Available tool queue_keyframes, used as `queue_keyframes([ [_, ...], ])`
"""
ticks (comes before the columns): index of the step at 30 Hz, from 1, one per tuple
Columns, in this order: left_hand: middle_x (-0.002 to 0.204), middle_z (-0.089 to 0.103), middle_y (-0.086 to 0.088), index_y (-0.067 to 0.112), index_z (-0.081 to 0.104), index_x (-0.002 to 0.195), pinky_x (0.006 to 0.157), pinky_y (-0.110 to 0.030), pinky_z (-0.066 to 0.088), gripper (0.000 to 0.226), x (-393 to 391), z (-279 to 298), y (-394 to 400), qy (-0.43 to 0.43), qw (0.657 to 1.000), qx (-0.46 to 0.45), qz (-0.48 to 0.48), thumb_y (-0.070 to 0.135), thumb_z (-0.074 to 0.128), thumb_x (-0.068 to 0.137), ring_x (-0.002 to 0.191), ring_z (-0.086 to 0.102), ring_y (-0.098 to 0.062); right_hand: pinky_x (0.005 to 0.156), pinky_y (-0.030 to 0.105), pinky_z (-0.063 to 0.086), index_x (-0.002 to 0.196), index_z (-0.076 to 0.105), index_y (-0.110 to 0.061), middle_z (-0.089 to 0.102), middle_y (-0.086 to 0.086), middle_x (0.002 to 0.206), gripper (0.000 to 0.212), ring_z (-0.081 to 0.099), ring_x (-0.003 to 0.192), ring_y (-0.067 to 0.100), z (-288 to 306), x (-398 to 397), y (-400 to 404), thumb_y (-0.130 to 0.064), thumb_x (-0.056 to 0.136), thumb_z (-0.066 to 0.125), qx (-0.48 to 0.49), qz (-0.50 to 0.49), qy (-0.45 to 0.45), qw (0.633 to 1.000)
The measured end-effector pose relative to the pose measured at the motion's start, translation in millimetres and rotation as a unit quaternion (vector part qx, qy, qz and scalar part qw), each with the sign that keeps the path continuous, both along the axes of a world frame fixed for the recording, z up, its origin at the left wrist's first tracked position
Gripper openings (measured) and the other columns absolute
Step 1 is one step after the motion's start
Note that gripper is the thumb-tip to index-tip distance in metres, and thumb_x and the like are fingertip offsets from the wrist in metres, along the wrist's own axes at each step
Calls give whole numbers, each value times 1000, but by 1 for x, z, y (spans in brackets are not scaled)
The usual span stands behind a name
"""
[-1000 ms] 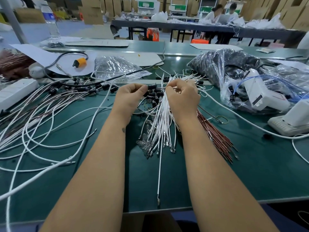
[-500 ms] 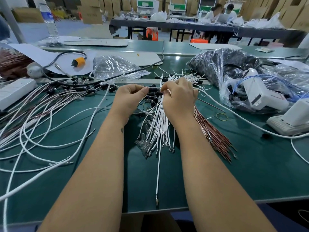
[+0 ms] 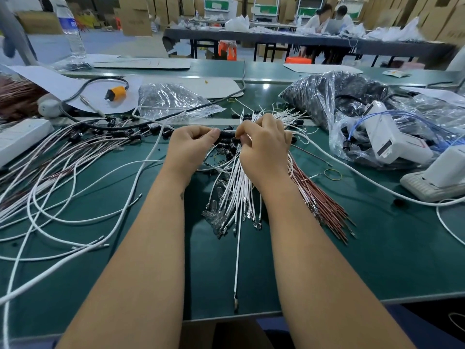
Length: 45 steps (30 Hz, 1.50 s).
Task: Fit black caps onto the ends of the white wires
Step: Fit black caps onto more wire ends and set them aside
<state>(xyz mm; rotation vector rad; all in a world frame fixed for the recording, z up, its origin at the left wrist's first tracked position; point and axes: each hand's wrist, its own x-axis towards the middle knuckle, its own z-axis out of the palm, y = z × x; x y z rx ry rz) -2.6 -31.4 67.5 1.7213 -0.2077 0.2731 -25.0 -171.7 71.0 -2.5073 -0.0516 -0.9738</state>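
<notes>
black cap (image 3: 227,134) pinched end-on between both hands over the white wires (image 3: 236,190) | left hand (image 3: 187,147) grips its left end | right hand (image 3: 264,147) pinches its right end | clear bag (image 3: 324,96) back right holds dark parts

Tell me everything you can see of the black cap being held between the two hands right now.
The black cap is a small dark cylinder, plastic or rubber by its look, lying roughly level above the green table. The left hand pinches its left end with thumb and fingertips; the right hand meets its right end, hiding where a white wire would enter. Loose caps lie beneath it.
</notes>
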Motion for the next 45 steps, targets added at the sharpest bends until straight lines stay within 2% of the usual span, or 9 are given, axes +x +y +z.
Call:
queue_keyframes([
  [7, 63, 51, -8, 22, 70, 70, 46, -11, 35, 18, -1, 0, -1, -16, 1000, 0, 12, 27, 68, 88, 53, 40, -10, 72, 28, 14, 88, 69, -24, 43, -5, 86, 22, 38, 88, 15, 0, 2, -1, -6, 86, 57, 36, 18, -11, 999],
  [11, 73, 58, -12, 25, 70, 71, 52, -9, 40, 17, 0, 0, -2, -7, 1000, -2, 6, 28, 68, 88, 66, 48, -13, 75, 26, 16, 91, 70, -20, 45, -5, 89, 15, 43, 93, 17, -1, 3, -1, -11, 88, 58, 33, 12, 2, 999],
  [16, 61, 51, -5, 22, 70, 72, 46, -9, 36, 17, 2, -2, -3, -7, 999, -12, 34, 27, 68, 88, 47, 39, -5, 75, 28, 20, 96, 68, -19, 50, -6, 87, 14, 49, 91, 17, 0, 2, -1, -10, 87, 62, 66, 32, -21, 997],
  [22, 74, 63, -7, 24, 71, 75, 60, -8, 45, 12, 3, -2, -1, -6, 999, -33, 15, 24, 69, 87, 68, 55, -11, 73, 28, 16, 94, 68, -23, 51, -6, 91, 12, 44, 93, 13, 0, 5, -2, -15, 92, 58, 89, 30, -19, 995],
  [26, 73, 70, 7, 21, 72, 81, 64, -6, 46, 5, 1, 0, -1, 4, 999, -50, -20, 18, 72, 85, 69, 64, 4, 71, 29, 13, 98, 68, -21, 46, -8, 92, 14, 39, 92, 11, -2, 8, -5, -21, 96, 53, 61, 12, 4, 998],
  [33, 71, 69, 5, 20, 72, 80, 64, -8, 47, 5, 0, 0, -4, -8, 999, -51, -15, 19, 73, 84, 67, 62, 0, 70, 30, 11, 96, 66, -20, 44, -7, 89, 20, 35, 89, 12, -3, 7, -2, -27, 99, 48, 28, 19, 27, 999],
  [36, 73, 67, -4, 21, 72, 78, 64, -9, 47, 8, 0, -1, -4, -9, 999, -37, 3, 24, 72, 85, 67, 57, -7, 78, 30, 20, 107, 66, -16, 53, -3, 97, 20, 44, 97, 16, -1, 6, -1, -14, 98, 49, 65, 47, 23, 997],
  [39, 70, 68, 4, 23, 72, 78, 63, -7, 47, 8, -1, 1, -3, -6, 999, -43, 1, 24, 71, 86, 66, 60, -1, 87, 30, 37, 120, 61, -10, 61, 2, 100, 35, 53, 98, 18, 3, 3, -1, 4, 90, 51, 123, 91, 5, 988],
  [45, 74, 70, 7, 23, 71, 82, 72, -12, 51, 15, -6, 5, -3, -27, 998, -56, -31, 9, 70, 85, 71, 64, -1, 63, 7, 35, 118, 62, -11, 58, -2, 81, 38, 55, 76, 12, 4, 0, -5, 9, 86, 55, 134, 112, -8, 985],
])
